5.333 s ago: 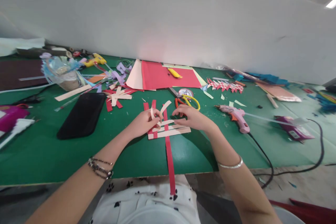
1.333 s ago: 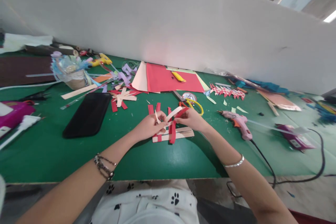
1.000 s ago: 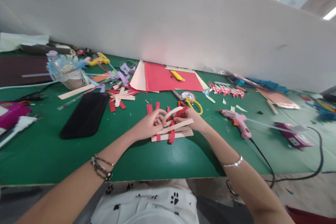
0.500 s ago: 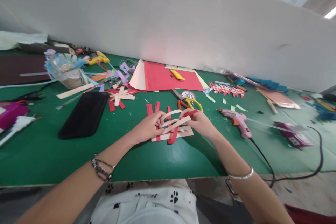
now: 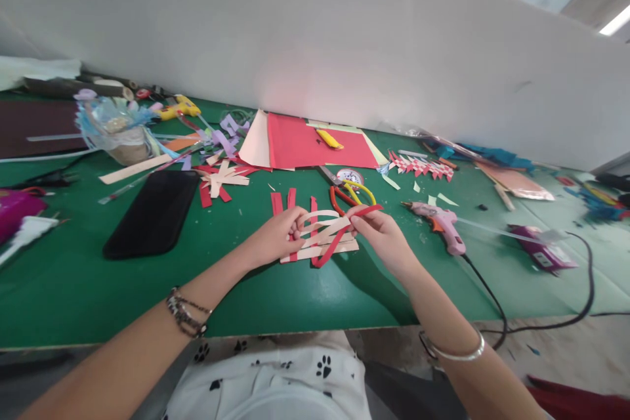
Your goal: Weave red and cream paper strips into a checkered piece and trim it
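Table, smooth and green, spanned the frame. Red card lay flat at upper centre. At upper left, a tub with ragged blue fringe held something filmy, too unclear to name. Mid-frame, the left hand had its fingers closed on pale strips of flat paper; the right hand pinched their far ends and a curling red strip. Just above, a round disc bore print too small to read.
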The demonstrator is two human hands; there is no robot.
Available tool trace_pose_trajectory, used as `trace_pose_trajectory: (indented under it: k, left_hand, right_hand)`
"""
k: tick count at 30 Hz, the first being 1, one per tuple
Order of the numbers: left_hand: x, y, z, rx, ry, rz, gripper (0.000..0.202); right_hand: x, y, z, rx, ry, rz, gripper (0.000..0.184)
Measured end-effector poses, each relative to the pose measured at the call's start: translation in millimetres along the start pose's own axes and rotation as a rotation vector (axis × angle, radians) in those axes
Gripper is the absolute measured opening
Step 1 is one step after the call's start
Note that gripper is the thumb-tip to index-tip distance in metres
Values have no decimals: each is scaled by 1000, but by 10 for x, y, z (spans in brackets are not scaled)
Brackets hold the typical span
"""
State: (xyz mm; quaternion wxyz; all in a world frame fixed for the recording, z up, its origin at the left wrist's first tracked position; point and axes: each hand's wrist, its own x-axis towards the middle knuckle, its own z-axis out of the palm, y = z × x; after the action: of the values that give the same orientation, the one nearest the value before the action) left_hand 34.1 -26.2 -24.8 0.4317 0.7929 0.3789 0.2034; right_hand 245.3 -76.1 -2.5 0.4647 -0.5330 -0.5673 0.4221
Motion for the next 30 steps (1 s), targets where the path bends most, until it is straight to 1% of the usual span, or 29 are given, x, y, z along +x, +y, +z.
trace_pose_trajectory:
  k: [3,9,14,16,19,21,23,27,30]
  left_hand:
    - [-4,-8,-5,7,8,15,19]
    - [-8,-1,-2,-22,7,14,20]
    - [-1,-22,15,-2,30,2,22]
    - [-6,-17,11,-2,27,12,21]
    - [-15,1,4,-7,13,12,18]
    - [-18,10,2,-1,16,1,18]
    - [-16,11,0,-1,15,-5,19]
    - [-9,8,-11,-2,6,4,20]
    - [-11,24,-27,-12,6,-11,18]
  right_hand:
    - [-30,-3,-7,-48,24,-57,20]
    - [-118,-57,-7,-222,92,-332,9]
    - [-203,-128,8,-390,135,-526,13]
    - [-234,-145,11,-446,101,-608,15]
    - [-252,-136,15,-489,-18,-694,19]
    - [-221,-111,21,-491,-69,-706,22]
    - [-146,-82,31,-489,-76,-678,22]
    - [84,-19,58,-452,-73,-550,17]
    - [237,41,87,-445,-122,-446,14]
